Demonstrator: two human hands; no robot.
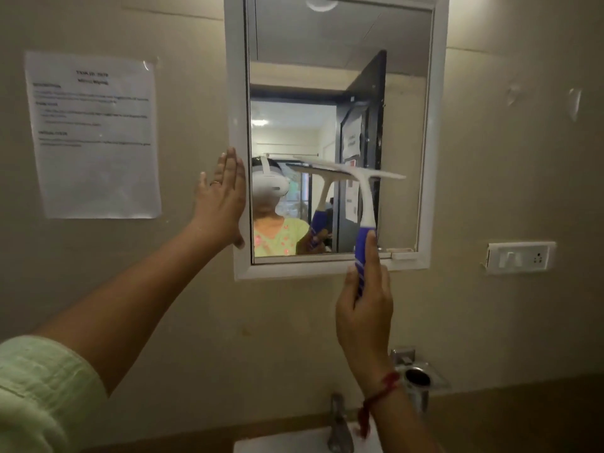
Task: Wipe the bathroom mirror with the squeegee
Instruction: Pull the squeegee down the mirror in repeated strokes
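A white-framed bathroom mirror [340,76] hangs on the beige wall straight ahead. My right hand [364,308] grips the blue handle of a white squeegee [362,191]. Its blade lies across the lower half of the glass, roughly level, tilted slightly down to the right. My left hand [222,199] is flat with fingers together, pressed against the mirror's left frame and the wall beside it. It holds nothing. The glass reflects a person in a green top and a dark door.
A printed paper sheet [93,135] is taped to the wall at the left. A white switch plate [521,256] sits at the right. Below are a metal tap [338,423], a white basin [294,441] and a chrome holder [418,377].
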